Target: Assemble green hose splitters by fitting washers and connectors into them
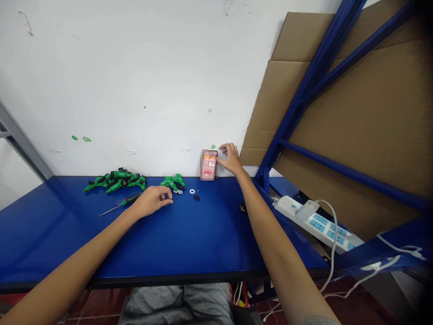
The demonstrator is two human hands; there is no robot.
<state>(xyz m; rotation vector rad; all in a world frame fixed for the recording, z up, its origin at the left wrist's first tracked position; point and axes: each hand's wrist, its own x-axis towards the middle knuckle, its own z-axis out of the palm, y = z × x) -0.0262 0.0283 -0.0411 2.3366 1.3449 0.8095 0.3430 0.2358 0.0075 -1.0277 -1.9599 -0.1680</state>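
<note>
My right hand (230, 158) reaches to the back of the blue table (189, 243) and touches the upper right edge of a phone (209, 165) that stands upright against the white wall, its screen lit. My left hand (152, 201) rests on the table with its fingers curled loosely, fingertips close to a small green plastic fitting (173, 182); whether it holds anything is hidden. Two white washers (178, 191) and a third white ring (192, 191) lie just right of the left hand, beside a small black part (196, 197).
A pile of green and black plastic fittings (117, 180) lies at the back left. A green-handled screwdriver (122, 203) lies next to my left wrist. A white power strip (318, 221) with cables sits on the right shelf, behind blue frame bars (304, 85) and cardboard (355, 122).
</note>
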